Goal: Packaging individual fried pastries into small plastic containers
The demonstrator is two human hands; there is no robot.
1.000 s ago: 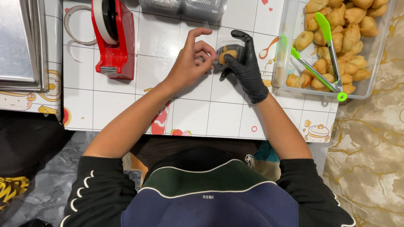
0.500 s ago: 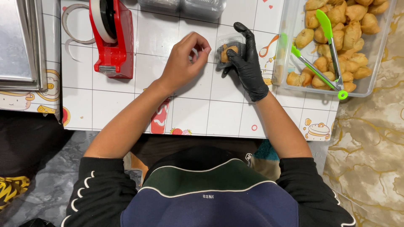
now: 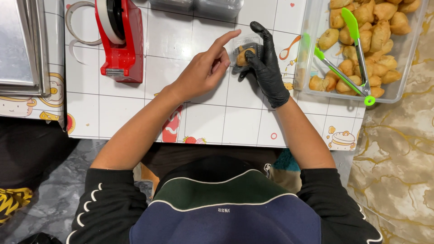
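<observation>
A small clear plastic container [image 3: 244, 49] with a fried pastry inside rests on the white tiled table [image 3: 235, 117]. My right hand [image 3: 266, 68], in a black glove, grips it from the right side. My left hand [image 3: 205, 70] is bare and sits just left of the container, with the index finger stretched out so its tip touches the container's top left corner. The other fingers of that hand are curled and hold nothing that I can see.
A red tape dispenser [image 3: 118, 38] stands at the upper left, beside a metal tray [image 3: 20, 45]. A clear tub [image 3: 407, 77] of golden fried pastries with green tongs [image 3: 352, 49] lies at the right. More clear containers [image 3: 199, 7] sit at the table's far edge.
My left hand has drawn down and left off the container's top and now points one finger at its corner. My gloved right hand keeps its hold in the same spot.
</observation>
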